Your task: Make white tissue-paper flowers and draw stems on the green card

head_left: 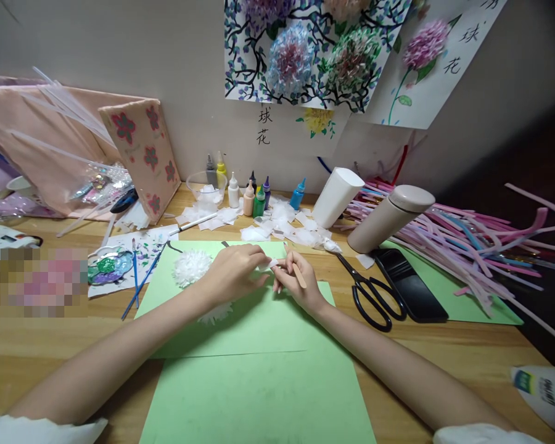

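Note:
Both hands meet over a light green sheet [277, 330]. My left hand [240, 271] is closed, its fingertips pinching a small white paper piece [267, 266]. Close beside it, my right hand [303, 283] grips a flat wooden stick [300, 275], and its fingertips come up to the same paper piece. A fluffy white paper flower [192, 267] sits on the green sheet left of my left hand. Partly covered by my left forearm is a second white paper flower [216, 313]. Dark painted strokes show along the sheet's upper edge.
Right of the hands lie black-handled scissors [370, 290] and a phone [411, 285]. Behind are loose white paper squares [277, 216], several paint bottles [259, 202], a white container [337, 197] and a beige tumbler [391, 219]. Blue brushes [143, 280] and a paint palette [111, 265] are at left.

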### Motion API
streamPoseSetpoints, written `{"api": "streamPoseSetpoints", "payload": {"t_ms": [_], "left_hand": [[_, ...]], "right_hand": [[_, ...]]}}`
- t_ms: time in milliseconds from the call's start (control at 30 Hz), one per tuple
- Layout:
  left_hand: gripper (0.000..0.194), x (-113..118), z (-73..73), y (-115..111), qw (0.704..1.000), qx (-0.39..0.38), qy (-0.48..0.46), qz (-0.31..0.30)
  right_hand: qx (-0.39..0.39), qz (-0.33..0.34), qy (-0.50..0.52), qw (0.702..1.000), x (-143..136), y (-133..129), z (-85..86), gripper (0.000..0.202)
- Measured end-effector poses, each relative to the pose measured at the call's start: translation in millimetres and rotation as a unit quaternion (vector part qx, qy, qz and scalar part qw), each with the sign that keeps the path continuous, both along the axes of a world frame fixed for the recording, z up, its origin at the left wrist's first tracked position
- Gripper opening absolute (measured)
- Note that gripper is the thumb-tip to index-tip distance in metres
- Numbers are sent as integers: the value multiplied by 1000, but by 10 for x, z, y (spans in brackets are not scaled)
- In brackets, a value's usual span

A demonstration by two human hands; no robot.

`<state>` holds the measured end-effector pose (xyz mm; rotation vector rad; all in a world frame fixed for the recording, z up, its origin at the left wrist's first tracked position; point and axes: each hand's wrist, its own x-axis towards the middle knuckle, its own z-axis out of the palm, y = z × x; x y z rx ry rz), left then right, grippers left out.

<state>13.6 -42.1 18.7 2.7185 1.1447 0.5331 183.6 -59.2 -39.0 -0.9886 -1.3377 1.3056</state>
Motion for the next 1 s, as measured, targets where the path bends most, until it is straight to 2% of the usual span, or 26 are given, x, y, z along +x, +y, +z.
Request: {"api": "streamPoseSetpoints", "payload": {"t_ms": [100, 233, 333, 567, 667, 767, 833, 933, 1000], "left_hand": [[23, -10, 5, 16, 1000, -1, -9, 12], [24, -87, 47, 103, 992, -48, -91, 72], [26, -154, 88, 187, 982, -81, -143, 94], [25, -248, 136, 290, 972, -91, -169, 134], [26, -303, 190, 320, 969, -119, -165, 142], [26, -340, 219, 326, 959, -220, -148, 99], [24, -329, 202, 297, 946, -288, -135, 63], [19, -254, 141, 203, 934, -336, -109, 47], [14, -185, 96, 128, 940, -324, -83, 61]], "right_hand": [[3, 1, -4, 1000, 2, -4, 8, 33], [13, -25, -24, 999, 4, 7, 21, 34], [23, -56, -44, 997, 7, 25, 15, 34], [54, -119, -105, 986, 97, 124, -28, 28], [99, -186, -183, 960, 272, 283, -7, 25], [149, -285, -309, 895, 466, 445, 39, 21], [174, -311, -344, 869, 538, 497, 72, 18], [229, -338, -324, 853, 524, 465, 105, 17], [257, -341, -284, 858, 464, 389, 103, 12]]}}
